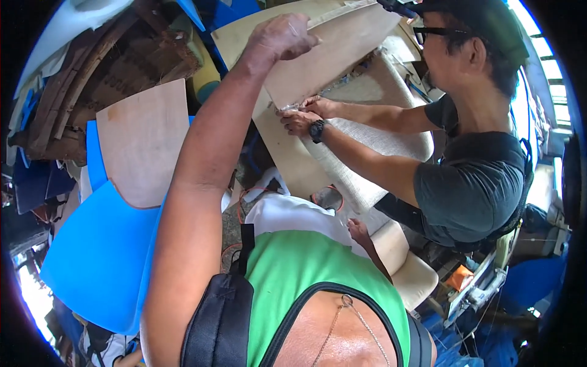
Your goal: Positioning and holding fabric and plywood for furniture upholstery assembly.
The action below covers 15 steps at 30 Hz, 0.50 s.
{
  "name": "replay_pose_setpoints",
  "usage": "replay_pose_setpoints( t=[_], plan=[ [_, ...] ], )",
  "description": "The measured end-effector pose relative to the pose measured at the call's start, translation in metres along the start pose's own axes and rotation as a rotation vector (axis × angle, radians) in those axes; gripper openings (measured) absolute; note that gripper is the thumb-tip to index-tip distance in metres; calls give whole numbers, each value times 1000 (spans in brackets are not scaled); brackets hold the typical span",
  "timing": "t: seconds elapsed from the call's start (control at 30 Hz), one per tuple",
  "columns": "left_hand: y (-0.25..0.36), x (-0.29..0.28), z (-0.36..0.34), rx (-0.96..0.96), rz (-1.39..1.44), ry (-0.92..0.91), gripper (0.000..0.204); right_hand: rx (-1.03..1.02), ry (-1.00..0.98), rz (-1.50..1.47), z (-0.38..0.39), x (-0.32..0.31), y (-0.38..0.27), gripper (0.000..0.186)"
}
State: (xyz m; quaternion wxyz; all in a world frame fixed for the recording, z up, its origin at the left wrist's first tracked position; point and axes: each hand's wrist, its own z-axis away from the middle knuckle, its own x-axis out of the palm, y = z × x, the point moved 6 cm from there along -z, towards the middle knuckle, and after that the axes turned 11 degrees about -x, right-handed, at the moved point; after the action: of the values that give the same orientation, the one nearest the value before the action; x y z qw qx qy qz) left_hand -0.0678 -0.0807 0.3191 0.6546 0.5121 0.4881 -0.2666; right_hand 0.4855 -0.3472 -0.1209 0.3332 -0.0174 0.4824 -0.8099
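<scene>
My left arm reaches far forward, and my left hand (284,38) is curled closed above the far end of a pale curved plywood panel (293,76). Whatever its fingers hold, if anything, is hidden. Low beside my body is my right hand (358,231), partly seen, its fingers small and unclear; it is near a beige seat piece (391,244). Across from me at the right, a co-worker's two hands (299,121) meet at the corner of a panel with beige woven fabric (354,168), pinching a small crinkled, clear piece.
A blue plastic chair shell (98,257) and an upright plywood panel (147,140) stand at my left. Behind them are stacked dark wooden pieces (110,73). The co-worker (474,177) stands close at the right. An orange cord (240,211) lies on the floor.
</scene>
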Motion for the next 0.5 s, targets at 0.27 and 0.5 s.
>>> replay_pose_setpoints(
  t=[0.27,0.5],
  plan=[
    [-4,7,-1,14,16,-27,44,-70,-27,147,4,2,0,28],
    [-3,1,8,32,55,-23,46,-20,-29,209,0,3,18,36]
  ],
)
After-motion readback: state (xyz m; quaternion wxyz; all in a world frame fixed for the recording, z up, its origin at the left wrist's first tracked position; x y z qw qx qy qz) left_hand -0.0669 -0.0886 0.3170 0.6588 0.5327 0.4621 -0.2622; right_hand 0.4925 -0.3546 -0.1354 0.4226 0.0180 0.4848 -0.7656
